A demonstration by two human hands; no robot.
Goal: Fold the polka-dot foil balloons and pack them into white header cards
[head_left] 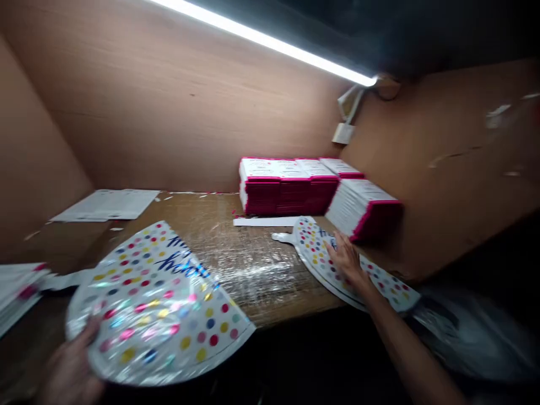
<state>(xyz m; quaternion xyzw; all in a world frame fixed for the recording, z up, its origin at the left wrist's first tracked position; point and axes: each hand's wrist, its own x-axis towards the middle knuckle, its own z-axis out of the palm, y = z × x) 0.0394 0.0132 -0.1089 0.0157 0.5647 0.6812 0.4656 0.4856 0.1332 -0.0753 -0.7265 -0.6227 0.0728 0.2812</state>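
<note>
Along the front edge of the worktop point(257, 281), left hand point(70, 374) grips the near rim of a polka-dot foil balloon point(156, 304), while right hand point(348, 259), fingers spread flat, presses a second balloon point(314, 253), its neck pointing left toward the first.

light: overhead LED strip point(261, 39), bright | glare: foil balloon point(147, 304) | blur: left side | edges: warped

- head-worn cam, looking forward and down at the desk point(211, 225)
- sits pretty close, frame's tilted a bit
- left hand point(70, 371) and right hand point(348, 260) both in shot
</note>
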